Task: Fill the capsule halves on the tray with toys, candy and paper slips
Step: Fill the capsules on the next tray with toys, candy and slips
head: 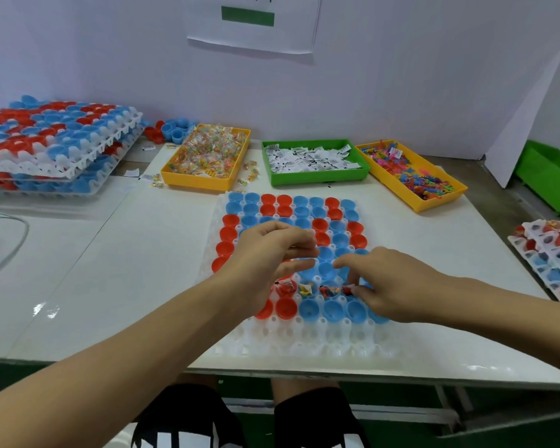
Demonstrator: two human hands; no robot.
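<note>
my right hand (390,286) pinched a small toy (347,290) over the tray (304,347). my left hand (272,253) was curled; i could not tell its grip. it was best to drop one toy per capsule half (309,310).

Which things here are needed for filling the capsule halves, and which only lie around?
Needed:
- white tray with capsule halves
- candy bin
- paper slips bin
- toy bin
- left hand, right hand

Lying around:
- stacked trays
- loose capsule halves
- grey cable
- wall notice
</note>
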